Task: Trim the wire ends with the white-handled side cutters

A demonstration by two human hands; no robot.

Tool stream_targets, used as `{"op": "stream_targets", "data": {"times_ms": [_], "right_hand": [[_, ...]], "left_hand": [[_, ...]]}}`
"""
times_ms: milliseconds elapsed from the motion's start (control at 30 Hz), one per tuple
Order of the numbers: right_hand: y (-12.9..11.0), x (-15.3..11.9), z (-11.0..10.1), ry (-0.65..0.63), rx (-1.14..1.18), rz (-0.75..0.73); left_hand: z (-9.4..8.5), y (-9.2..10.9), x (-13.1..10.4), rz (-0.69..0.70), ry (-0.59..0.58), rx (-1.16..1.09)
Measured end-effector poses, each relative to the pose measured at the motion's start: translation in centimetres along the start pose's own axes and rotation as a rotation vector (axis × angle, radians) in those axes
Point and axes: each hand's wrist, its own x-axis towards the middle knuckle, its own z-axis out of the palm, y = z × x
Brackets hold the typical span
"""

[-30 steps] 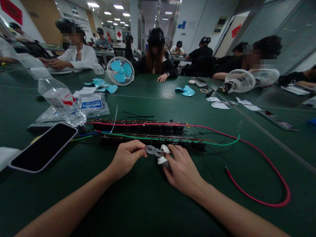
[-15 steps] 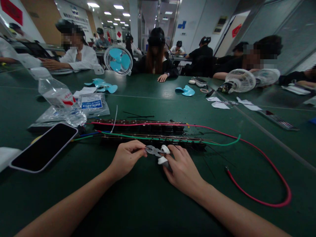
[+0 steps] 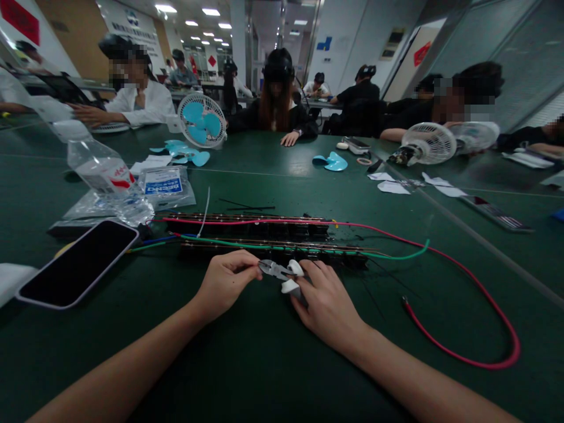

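My right hand (image 3: 325, 296) is closed around the white-and-grey handles of small pliers (image 3: 275, 270), whose jaws point left. At the jaw tips, the thumb and fingers of my left hand (image 3: 229, 282) are pinched together; whatever is between them is too small to make out. Just beyond both hands lie two long black strips, a nearer one (image 3: 273, 251) and a farther one (image 3: 291, 228). A green wire (image 3: 409, 258) runs along the nearer strip. Along the farther one runs a red wire (image 3: 478, 282) that loops round to the right. A white zip tie (image 3: 205, 214) stands up at their left.
A phone (image 3: 79, 264), a tilted plastic bottle (image 3: 103, 170) and a plastic bag (image 3: 167, 185) are at the left. Blue fan blades (image 3: 330, 161), a blue-bladed fan (image 3: 201, 121) and a white fan cage (image 3: 432, 143) lie farther back. Several people sit around.
The blue-bladed fan across the table has shifted left and tilted. My hands and the pliers have barely moved.
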Motion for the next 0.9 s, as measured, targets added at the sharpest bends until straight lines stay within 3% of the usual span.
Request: {"op": "stream_targets", "data": {"times_ms": [900], "right_hand": [[-0.2, -0.01, -0.31, -0.019, 0.04, 0.016]], "left_hand": [[0.06, -0.21, -0.09, 0.012, -0.023, -0.046]]}}
